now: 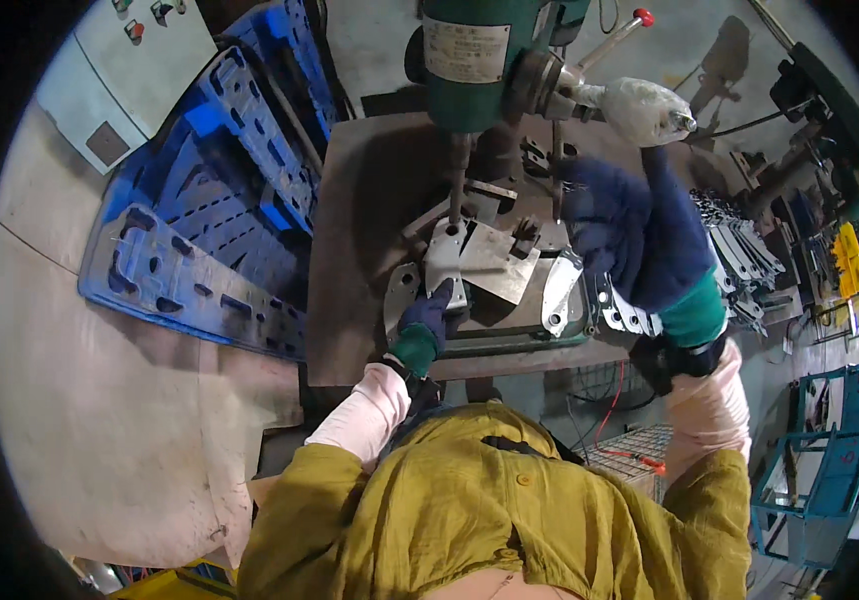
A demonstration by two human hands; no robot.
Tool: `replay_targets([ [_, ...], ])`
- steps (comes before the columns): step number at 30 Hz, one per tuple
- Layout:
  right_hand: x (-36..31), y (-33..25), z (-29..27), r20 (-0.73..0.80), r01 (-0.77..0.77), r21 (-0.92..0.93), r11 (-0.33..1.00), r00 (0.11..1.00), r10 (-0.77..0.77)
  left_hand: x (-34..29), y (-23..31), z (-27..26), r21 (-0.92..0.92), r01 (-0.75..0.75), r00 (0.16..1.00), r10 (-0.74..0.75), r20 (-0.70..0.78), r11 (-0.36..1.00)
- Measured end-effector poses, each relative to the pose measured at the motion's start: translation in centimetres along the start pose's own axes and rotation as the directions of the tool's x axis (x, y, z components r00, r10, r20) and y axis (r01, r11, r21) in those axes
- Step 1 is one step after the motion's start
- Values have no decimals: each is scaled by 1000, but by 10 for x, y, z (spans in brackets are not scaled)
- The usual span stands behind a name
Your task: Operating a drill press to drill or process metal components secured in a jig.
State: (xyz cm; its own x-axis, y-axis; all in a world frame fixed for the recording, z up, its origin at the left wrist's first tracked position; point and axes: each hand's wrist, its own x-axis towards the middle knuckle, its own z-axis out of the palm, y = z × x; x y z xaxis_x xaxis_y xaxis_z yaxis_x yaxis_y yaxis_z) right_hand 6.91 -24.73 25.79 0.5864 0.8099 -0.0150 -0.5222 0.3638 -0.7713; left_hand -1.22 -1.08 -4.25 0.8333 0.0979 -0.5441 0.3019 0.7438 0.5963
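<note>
My left hand [425,326], in a dark blue glove with a green cuff, grips the near end of a silver metal plate [443,257] with holes. The drill press spindle [457,185] comes down at the plate's far end; whether it touches, I cannot tell. Beside the plate sits a square metal block [499,262] on the fixture. My right hand [621,232], gloved the same way, is raised to the right of the fixture, below the plastic-wrapped press handle [646,112]. Its fingers are dark and blurred, and any contact with a lever is unclear.
The green drill press head [479,60] overhangs the worktable [349,220]. Another handle ends in a red knob [643,17]. Loose silver plates [560,295] lie near the fixture, with piled metal parts [739,250] at right. Blue pallets [199,270] stand on the left.
</note>
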Motion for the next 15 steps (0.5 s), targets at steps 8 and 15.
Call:
replay_targets([
  [8, 31, -48, 48, 181, -160, 237, 958, 976, 118, 15, 13, -3, 254, -30, 997, 46, -59, 967],
  [15, 35, -56, 64, 73, -203, 232, 951, 979, 191, 25, -8, -10, 211, -71, 978, 110, -178, 975],
])
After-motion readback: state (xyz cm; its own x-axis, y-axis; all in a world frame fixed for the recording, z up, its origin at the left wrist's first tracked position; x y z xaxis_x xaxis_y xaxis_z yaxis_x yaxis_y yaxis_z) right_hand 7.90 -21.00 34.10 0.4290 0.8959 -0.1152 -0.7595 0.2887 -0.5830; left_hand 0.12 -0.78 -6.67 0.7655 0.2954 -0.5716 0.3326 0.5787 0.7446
